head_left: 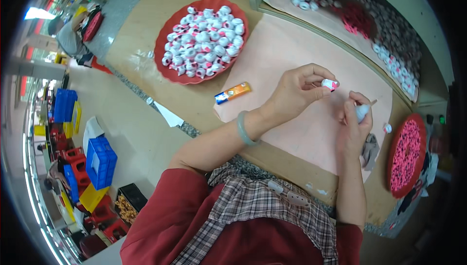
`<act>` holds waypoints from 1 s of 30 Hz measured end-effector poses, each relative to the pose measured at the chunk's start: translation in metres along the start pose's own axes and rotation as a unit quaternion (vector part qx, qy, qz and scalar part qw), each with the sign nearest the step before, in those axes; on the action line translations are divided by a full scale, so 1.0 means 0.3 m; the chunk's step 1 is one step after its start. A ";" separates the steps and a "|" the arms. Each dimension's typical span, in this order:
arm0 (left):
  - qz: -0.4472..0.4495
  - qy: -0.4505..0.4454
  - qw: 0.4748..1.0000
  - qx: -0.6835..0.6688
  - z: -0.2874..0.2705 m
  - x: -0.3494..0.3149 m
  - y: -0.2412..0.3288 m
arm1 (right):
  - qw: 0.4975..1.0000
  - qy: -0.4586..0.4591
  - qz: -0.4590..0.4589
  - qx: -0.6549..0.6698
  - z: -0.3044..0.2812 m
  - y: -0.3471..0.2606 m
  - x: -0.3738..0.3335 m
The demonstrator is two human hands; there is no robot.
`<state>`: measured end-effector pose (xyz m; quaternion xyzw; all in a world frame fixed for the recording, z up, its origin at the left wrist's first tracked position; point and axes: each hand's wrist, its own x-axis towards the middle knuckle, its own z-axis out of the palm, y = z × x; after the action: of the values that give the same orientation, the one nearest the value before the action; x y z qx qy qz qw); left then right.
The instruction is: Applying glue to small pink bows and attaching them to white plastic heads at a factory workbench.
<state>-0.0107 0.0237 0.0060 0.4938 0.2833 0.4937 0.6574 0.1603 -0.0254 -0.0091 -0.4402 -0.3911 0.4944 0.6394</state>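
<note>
The left hand [294, 91] pinches a white-and-pink ornament [329, 84]; to its right, the right hand [356, 126] grips a small pale bottle [361, 113].

Pink paper [297, 136] offered passage between the forearms [214, 142]; a scalloped red bowl [170, 74] blocked the left, a red tray [414, 117] the right.

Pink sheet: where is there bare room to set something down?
The sheet is bare above the left hand, between the red bowl and the frame edge; also between the forearms. Crowded: right side, where the right hand holds a pale bottle near a grey cloth, small white piece and red tray.
</note>
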 end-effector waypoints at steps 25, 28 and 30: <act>0.237 0.023 0.652 0.720 -0.224 0.546 0.027 | 0.995 -0.063 0.031 -0.077 -0.038 -0.009 0.043; 0.175 0.062 0.564 0.805 -0.228 0.664 -0.065 | 0.992 -0.073 0.042 -0.095 -0.032 -0.017 0.046; 0.203 0.069 0.549 0.808 -0.231 0.716 -0.095 | 0.992 -0.075 0.041 -0.091 -0.031 -0.021 0.050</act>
<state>0.0159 0.2480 -0.0201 0.8256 0.4993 0.2101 -0.1579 0.1739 -0.0133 -0.0050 -0.4741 -0.4629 0.5139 0.5448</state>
